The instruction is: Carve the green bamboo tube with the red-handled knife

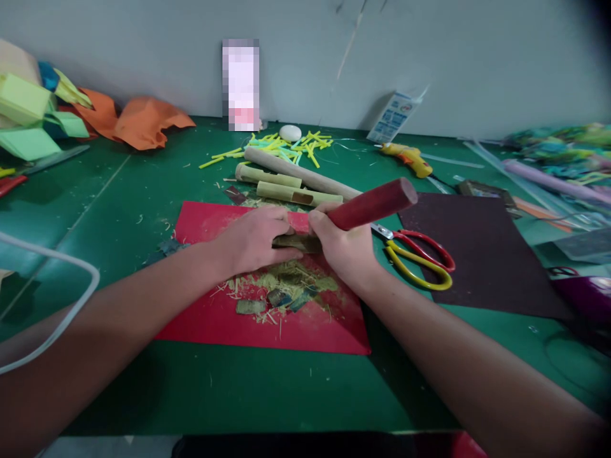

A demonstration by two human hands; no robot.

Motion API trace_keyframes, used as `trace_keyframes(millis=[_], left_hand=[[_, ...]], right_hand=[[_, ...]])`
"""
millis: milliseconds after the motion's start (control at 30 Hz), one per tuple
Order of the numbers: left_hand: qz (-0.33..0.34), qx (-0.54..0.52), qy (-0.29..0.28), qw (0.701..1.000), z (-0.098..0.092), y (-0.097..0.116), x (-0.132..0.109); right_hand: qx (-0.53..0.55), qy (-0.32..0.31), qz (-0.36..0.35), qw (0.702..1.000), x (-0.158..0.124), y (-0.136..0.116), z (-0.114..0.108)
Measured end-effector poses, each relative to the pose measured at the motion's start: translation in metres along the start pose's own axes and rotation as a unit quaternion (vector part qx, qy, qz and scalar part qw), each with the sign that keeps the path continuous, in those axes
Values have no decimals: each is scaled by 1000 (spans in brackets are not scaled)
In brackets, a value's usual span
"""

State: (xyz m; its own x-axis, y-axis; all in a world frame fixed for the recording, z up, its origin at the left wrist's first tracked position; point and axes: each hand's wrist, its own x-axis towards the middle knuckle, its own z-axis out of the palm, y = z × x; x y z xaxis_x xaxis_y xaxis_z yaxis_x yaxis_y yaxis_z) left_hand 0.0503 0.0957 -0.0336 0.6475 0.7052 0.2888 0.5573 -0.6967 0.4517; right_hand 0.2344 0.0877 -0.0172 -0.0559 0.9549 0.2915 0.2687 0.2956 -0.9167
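Observation:
My left hand is closed round a short greenish-brown bamboo tube and presses it down over a red mat. My right hand wraps round a tool with a thick, dark red wooden handle, which slants up to the right. The tool's working end is hidden behind the fingers, close to the bamboo. Bamboo shavings and flat bark-like chips lie on the mat below both hands. Two notched bamboo tubes rest just beyond the mat.
Behind the tubes lie a wooden rod and yellow-green sticks. Scissors overlap a dark sheet at right, with a yellow glue gun farther back. Orange paper is at far left; a white cable crosses my left forearm.

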Motion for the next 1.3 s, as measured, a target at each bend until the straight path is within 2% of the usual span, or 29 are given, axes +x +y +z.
trace_keyframes(millis=[733,900,1000,1167,1300], left_hand=[[0,2,6,1000,1,-1,-1],[21,-14,11,1000,0,-1,0],[12,-13,4,1000,-1,-1,0],[8,-9,10,1000,0,0,0],[4,-4,12,1000,0,0,0]], right_hand=[[-8,2,-11,1000,2,2,1],[-14,-13,-4,1000,-2,-2,0],[-8,-42,11,999,-5,-3,-2],[6,-1,9,1000,-2,-1,-1],[3,3,3,1000,0,-1,0]])
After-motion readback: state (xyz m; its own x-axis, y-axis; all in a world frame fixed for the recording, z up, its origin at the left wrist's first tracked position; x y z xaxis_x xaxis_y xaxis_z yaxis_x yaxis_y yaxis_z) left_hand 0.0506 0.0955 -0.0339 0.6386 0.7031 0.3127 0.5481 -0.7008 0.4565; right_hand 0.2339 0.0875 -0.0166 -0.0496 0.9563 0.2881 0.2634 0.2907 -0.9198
